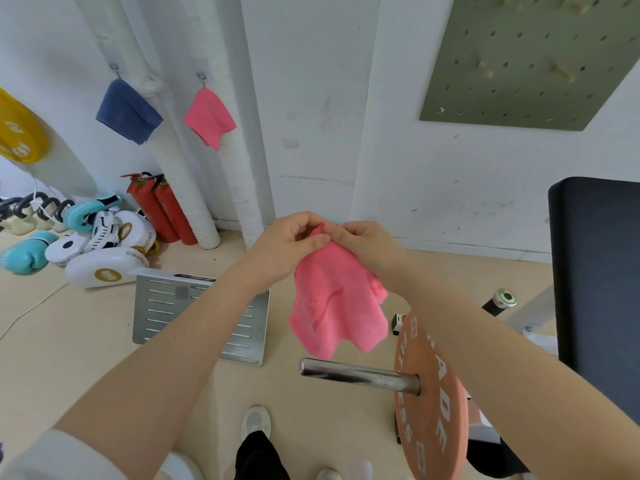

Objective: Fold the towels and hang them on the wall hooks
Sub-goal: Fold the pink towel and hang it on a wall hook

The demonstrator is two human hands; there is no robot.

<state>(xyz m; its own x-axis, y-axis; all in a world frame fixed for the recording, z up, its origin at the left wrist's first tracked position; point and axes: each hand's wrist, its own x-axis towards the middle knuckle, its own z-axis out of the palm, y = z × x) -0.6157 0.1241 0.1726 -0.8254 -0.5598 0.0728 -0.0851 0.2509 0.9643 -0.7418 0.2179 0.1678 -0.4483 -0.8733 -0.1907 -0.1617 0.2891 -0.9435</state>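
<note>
Pink towel [337, 306] hangs in front of me at about waist height, above the bar end [360, 374] of a barbell with an orange weight plate [431, 396]. I have its top edge bunched between my two hands: my left hand [294, 240] pinches the cloth with thumb and curled fingers, and my right hand [367, 242] pinches it just beside, the two nearly touching. The rest droops in loose, rumpled lobes, so I judge it light, soft and quite limp; it will not keep a fold unless I hold it. I think the best hold is at the corners or along one edge, hands spread apart to pull it flat. On the wall, a blue towel [128, 112] and another pink one [209, 117] already hang from two small hooks [202, 77]. I cannot see a free hook from here.
</note>
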